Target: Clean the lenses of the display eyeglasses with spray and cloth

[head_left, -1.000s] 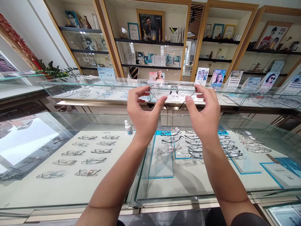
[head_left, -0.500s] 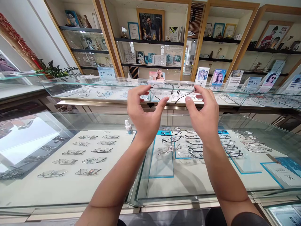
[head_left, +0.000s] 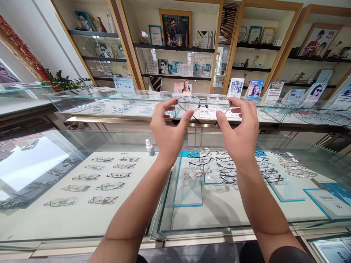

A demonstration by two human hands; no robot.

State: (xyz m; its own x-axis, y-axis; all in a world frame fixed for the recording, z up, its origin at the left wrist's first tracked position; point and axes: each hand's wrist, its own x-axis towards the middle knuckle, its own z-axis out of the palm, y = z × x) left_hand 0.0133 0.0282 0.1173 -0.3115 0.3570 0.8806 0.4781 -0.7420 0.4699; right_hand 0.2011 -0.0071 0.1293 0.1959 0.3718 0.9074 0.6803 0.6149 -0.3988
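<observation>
A pair of thin-framed eyeglasses (head_left: 203, 103) is held up in front of me above the glass counter. My left hand (head_left: 170, 124) pinches its left end near the hinge, fingers closed and thumb below. At the right end, my right hand (head_left: 240, 124) grips the frame the same way. The dark nose pads face me, and the temples reach back toward me between my thumbs, their tips angled inward. Below my hands, several rows of eyeglasses (head_left: 201, 161) lie inside the glass display case.
A small white spray bottle (head_left: 150, 148) stands on the left glass case, above more eyeglasses (head_left: 109, 186). Beyond is a second glass counter (head_left: 109, 98) bearing upright advertising cards (head_left: 254, 89). Wood-framed shelves (head_left: 175, 47) line the back wall. A green plant (head_left: 64, 82) is at far left.
Both hands have shifted slightly right with the eyeglasses. The frame has turned a little, so its temple tips now sit lower and farther apart.
</observation>
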